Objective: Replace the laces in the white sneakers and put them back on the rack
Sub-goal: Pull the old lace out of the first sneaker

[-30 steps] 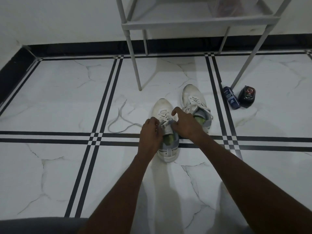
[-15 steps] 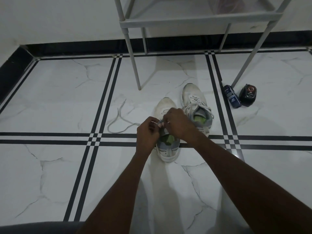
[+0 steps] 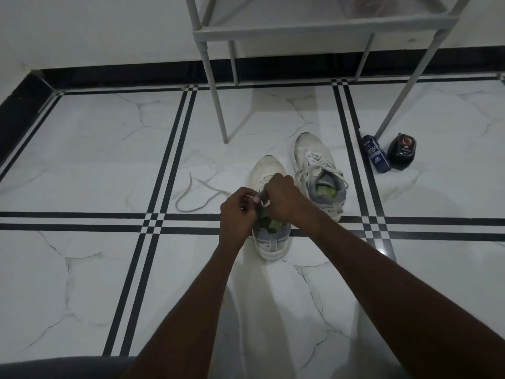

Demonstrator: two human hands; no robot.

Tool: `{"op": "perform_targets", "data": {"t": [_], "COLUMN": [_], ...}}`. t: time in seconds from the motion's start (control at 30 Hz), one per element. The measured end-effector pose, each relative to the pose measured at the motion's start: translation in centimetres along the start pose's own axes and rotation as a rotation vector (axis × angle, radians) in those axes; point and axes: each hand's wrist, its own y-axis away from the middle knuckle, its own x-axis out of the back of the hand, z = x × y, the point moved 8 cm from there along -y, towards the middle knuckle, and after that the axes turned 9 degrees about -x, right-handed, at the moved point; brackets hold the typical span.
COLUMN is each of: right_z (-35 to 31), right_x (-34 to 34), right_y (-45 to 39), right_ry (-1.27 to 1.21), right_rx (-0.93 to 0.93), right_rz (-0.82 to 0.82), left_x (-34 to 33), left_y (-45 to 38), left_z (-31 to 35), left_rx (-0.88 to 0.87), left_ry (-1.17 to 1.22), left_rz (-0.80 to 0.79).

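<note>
Both hands, left hand (image 3: 238, 212) & right hand (image 3: 282, 199), pinch lace (image 3: 258, 200) over near sneaker (image 3: 270, 242).

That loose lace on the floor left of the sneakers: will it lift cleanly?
Probably floppy: the lace lies in a slack loop on the tile. Likely light, so it should trail and sag from wherever it is pinched, not lift as one.
</note>
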Motion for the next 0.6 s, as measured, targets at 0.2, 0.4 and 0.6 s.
{"op": "perform_targets", "data": {"t": [0.2,0.4,0.6], "right_z": [0.5,0.0,6.0], "right_x": [1.0,0.3,6.0], "right_y": [0.0,-0.5,-0.6], "right_ry": [-0.142,-0.13,-0.206], "right_rx": [-0.014,0.026,-0.262], "right_rz": [-0.26,-0.036,0.443], "left_x": [0.1,0.3,0.3], "left_y": [-0.2,-0.2,-0.1], "left_z": [-0.2,-0.3,-0.1], "left_rx": [0.033,0.019,-0.005], "left_ry": [0.03,0.054,0.034], "left_rz": [-0.011,-0.008,0.005]}}
